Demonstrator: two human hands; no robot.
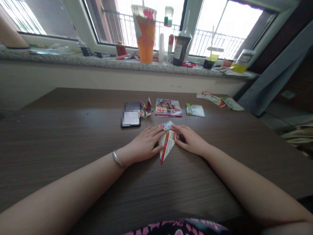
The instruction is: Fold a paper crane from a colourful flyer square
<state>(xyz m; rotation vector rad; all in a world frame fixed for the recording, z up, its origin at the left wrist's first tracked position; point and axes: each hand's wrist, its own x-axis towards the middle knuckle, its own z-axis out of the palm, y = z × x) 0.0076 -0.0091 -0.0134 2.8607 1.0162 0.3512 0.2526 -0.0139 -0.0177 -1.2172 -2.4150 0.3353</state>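
A folded paper [168,143], printed in white, red and blue, lies on the table with a sharp point toward me. My left hand [148,143] rests flat across its left side, fingers stretched out and thumb on the lower edge. At the right side, my right hand [192,139] grips the paper's edge, index finger near the top and thumb lower down; its other fingers are partly hidden. Just beyond the paper is a stack of printed leaflets [168,107]. A folded paper figure [146,109] with upright points stands left of the stack, beside a phone [131,115].
A small green-and-white paper [195,110] lies right of the stack. More printed slips [215,99] are at the table's far right. Along the windowsill [107,63] stand a large orange drink cup [146,36], a dark lidded cup [182,47] and several small items.
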